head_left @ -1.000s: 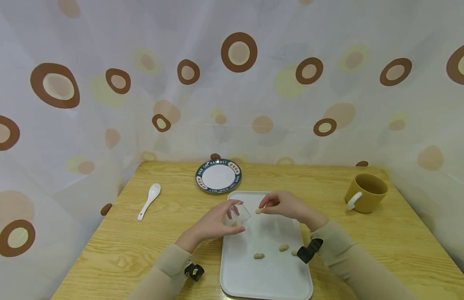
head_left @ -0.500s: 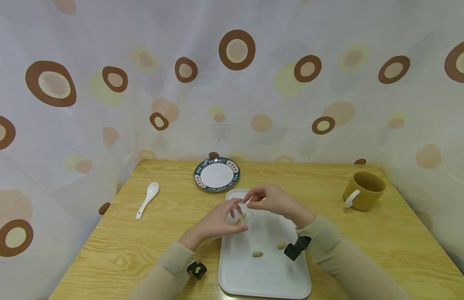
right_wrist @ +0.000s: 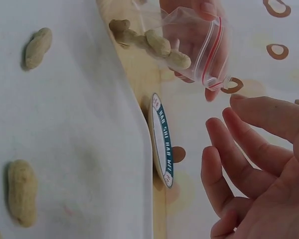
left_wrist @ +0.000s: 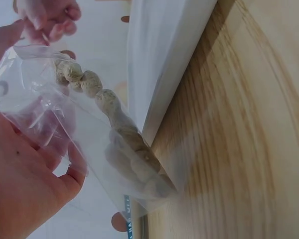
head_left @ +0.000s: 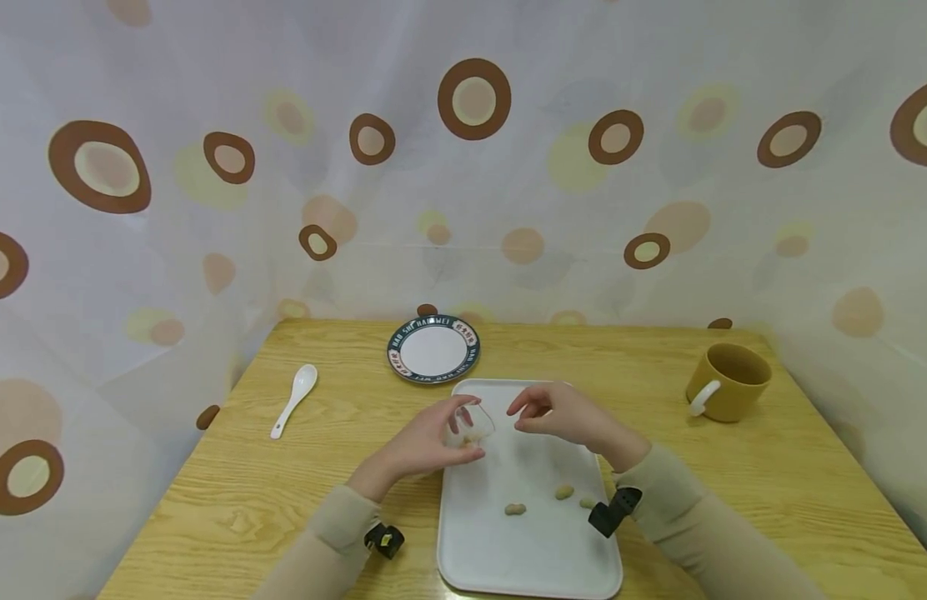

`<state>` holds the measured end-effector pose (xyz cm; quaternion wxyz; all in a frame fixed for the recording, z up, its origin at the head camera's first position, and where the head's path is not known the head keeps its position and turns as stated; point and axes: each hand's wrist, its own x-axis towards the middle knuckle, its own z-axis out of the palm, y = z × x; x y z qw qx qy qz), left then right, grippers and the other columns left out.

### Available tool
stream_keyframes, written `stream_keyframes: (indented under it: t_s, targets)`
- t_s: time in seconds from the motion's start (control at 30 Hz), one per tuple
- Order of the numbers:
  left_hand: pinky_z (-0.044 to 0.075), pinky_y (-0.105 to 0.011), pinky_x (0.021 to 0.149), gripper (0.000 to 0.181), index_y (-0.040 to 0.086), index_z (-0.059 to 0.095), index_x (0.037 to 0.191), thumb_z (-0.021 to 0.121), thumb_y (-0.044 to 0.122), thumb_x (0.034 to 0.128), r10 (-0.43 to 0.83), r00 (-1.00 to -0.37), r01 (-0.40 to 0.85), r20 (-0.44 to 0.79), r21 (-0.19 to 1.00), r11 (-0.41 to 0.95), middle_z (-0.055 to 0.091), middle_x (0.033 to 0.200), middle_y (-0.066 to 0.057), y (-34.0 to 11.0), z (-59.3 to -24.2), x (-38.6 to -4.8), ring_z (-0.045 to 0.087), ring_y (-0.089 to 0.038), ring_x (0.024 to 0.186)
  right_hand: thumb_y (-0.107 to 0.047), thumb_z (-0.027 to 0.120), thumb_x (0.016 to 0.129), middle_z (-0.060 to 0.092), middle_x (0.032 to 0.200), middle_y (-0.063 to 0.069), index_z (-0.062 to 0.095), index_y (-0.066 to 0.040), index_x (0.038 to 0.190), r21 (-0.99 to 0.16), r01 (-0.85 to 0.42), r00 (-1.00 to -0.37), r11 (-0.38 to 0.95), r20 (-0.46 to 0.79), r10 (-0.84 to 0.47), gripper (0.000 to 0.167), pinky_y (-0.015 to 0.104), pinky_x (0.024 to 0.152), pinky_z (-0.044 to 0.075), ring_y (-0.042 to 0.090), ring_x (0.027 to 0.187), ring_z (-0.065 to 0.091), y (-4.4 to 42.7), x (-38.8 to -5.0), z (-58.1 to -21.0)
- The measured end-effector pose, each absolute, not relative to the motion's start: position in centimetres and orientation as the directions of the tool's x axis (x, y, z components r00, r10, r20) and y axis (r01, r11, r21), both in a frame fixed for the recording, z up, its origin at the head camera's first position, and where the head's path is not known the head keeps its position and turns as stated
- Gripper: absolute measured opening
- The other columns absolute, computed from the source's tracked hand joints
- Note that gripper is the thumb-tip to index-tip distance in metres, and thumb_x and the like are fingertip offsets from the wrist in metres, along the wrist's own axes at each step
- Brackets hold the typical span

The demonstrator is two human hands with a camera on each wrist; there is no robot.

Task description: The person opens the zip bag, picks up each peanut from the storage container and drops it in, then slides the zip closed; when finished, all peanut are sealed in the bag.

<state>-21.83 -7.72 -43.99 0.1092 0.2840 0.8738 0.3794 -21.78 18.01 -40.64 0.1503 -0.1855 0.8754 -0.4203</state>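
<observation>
Plastic bag (left_wrist: 87, 137), clear, red-striped, holding peanuts (left_wrist: 92, 84).
Left hand (head_left: 424, 440): grasping the bag. Right hand (head_left: 576, 418): fingers released, near the bag, above white tray (head_left: 525, 557) with loose peanuts (head_left: 515, 509).

White, brown-ringed sheeting (head_left: 403, 50) hangs behind the flat, yellow, wood-grained bench (head_left: 268, 483). The same sheeting flanks both bench sides.

Right hand (head_left: 563, 417) has drawn back from the mouth of the clear bag (head_left: 475, 427), reached half a second ago; a gap now separates them. Its fingers (right_wrist: 269, 114), pinching a peanut a second ago, now stand loose without it. Left hand (head_left: 424, 440) and bag shift slightly leftward. One tray peanut (head_left: 587, 503), hidden half a second ago, shows again beside the black wrist mount (head_left: 615, 512).
</observation>
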Motion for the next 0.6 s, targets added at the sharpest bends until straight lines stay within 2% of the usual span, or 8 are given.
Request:
stream_keyframes:
  t_s: [0.13,0.3,0.6]
  targets:
    - [0.047,-0.038,0.085,0.071,0.015,0.045,0.145,0.075,0.037,0.0852,0.573,-0.82,0.402,0.017,0.729,0.554,0.059,0.109,0.001,-7.9,-44.2,-21.8,0.056,-0.019,0.099,-0.012,0.07,0.091,0.071,0.088,0.009,0.069,-0.002,0.109,-0.791,-0.201,-0.876,0.577,-0.118,-0.467,0.021,0.035,0.081,0.052,0.014,0.083,0.063,18.3,-21.4,-41.4]
    - [0.046,-0.043,0.091,0.072,0.015,0.045,0.146,0.075,0.038,0.0852,0.567,-0.824,0.393,0.012,0.732,0.557,0.059,0.113,-0.001,-8.1,-44.3,-21.9,0.054,-0.019,0.102,-0.012,0.072,0.09,0.068,0.083,0.0,0.069,-0.002,0.108,-0.79,-0.195,-0.871,0.582,-0.134,-0.473,0.021,0.032,0.076,0.049,0.016,0.08,0.06,18.4,-21.0,-42.3]
    - [0.044,-0.05,0.098,0.071,0.014,0.045,0.145,0.075,0.037,0.085,0.571,-0.821,0.397,0.019,0.737,0.547,0.059,0.125,-0.01,-8.1,-44.1,-21.7,0.054,-0.024,0.111,-0.012,0.074,0.088,0.068,0.08,0.001,0.07,-0.003,0.104,-0.796,-0.186,-0.851,0.576,-0.163,-0.499,0.018,0.029,0.069,0.046,0.016,0.075,0.056,18.3,-20.3,-43.9]
